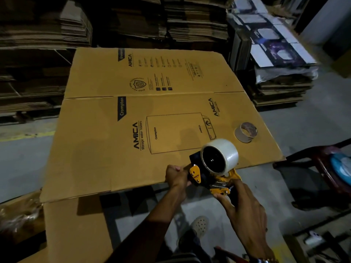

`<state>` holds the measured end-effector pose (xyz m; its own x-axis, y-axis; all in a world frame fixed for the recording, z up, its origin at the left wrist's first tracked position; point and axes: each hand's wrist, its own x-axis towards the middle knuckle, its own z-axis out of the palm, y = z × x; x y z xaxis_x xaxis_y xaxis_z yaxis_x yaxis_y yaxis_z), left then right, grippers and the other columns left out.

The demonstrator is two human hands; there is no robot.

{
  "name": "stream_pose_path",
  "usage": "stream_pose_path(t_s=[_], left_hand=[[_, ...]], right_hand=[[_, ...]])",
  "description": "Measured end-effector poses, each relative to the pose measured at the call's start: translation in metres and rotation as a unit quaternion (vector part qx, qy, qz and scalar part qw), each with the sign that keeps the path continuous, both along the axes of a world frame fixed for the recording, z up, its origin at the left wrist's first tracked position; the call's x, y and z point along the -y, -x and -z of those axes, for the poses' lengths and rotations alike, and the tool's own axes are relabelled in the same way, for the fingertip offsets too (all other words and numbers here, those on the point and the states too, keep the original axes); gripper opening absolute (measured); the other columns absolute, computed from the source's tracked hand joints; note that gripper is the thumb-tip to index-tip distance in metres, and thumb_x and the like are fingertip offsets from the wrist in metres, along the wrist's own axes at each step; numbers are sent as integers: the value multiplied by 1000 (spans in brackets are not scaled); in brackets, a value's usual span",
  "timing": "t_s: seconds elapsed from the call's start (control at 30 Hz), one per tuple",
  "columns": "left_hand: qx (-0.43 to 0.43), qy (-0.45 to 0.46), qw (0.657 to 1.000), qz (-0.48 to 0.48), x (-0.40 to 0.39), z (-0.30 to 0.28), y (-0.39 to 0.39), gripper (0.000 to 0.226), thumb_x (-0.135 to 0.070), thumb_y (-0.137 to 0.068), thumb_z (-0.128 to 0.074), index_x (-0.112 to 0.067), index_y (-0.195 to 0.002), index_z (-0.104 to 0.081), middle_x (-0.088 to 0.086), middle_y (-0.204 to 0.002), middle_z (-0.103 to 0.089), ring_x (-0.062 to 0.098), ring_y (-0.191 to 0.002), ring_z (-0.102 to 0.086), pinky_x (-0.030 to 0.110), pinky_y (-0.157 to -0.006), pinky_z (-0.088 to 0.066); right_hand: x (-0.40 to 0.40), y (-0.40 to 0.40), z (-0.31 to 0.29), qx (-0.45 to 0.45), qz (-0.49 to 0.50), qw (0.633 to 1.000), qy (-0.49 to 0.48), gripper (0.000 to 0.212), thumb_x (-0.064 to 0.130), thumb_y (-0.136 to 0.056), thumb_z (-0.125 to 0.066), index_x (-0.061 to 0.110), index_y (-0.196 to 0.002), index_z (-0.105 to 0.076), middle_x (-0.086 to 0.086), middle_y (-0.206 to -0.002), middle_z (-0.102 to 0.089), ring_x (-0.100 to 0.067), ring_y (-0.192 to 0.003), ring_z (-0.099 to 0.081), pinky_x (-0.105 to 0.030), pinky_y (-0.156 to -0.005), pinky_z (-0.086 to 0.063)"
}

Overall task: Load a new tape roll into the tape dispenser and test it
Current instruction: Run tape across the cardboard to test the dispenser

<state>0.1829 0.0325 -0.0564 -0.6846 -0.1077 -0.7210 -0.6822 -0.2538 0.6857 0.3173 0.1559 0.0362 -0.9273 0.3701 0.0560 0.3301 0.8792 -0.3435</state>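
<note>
Yellow tape dispenser (209,177) with clear tape roll (220,155) mounted was held at the near edge of flattened carton (106,141) printed "Crompton", "AMICA storage water heaters". Left hand (177,177) clenched its front end; right hand (245,204) grasped the handle. Empty cardboard core (246,132) lay on the carton nearby.

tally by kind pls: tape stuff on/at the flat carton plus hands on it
Tape dispenser, yellow and black: 1
Clear tape roll, mounted on the dispenser: 1
Empty cardboard core, lying on the carton: 1
Flattened printed carton: 1
Hands gripping the dispenser, left hand and right hand: 2
Total: 6
</note>
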Motion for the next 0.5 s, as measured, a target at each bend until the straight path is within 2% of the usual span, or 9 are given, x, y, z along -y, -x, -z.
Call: stream_pose_path(t_s=[0.1,0.2,0.27,0.37,0.5], left_hand=[[-35,57,997,41,3,1,12,28,-9,-80,-70,-22,-82,-46,12,-91,-65,28,-79,-66,46,-67,-62],[-101,127,982,100,9,1,28,24,-14,-76,-64,-30,-76,-45,1,-76,-61,23,-64,-57,48,-69,-59],[-153,191,957,156,14,2,39,23,-11,-80,-55,-31,-77,-45,-3,-75,-60,22,-64,-55,45,-69,-56],[-231,273,908,217,24,2,48,20,-7,-84,-47,-26,-85,-46,-2,-73,-60,21,-64,-55,36,-60,-49],[-347,268,850,293,38,16,51,31,4,-77,-48,-24,-87,-40,1,-70,-56,19,-62,-47,34,-54,-39]], right_hand=[[1,0,3,-2,5,1000,13,41,56,-81,-70,36,-109,-49,11,-94,-60,-14,-72,-63,-27,-49,-43],[4,4,13,0,3,1000,27,41,53,-81,-70,32,-111,-51,9,-96,-60,-16,-76,-64,-22,-51,-33],[8,9,21,-6,3,999,45,42,52,-83,-68,28,-115,-54,6,-99,-62,-16,-79,-65,-20,-54,-32],[14,18,33,-7,-2,998,61,42,52,-85,-65,26,-117,-54,5,-101,-62,-16,-83,-65,-23,-58,-37],[21,24,43,15,-9,998,59,41,58,-86,-56,30,-115,-48,7,-99,-58,-15,-82,-62,-24,-58,-40]])
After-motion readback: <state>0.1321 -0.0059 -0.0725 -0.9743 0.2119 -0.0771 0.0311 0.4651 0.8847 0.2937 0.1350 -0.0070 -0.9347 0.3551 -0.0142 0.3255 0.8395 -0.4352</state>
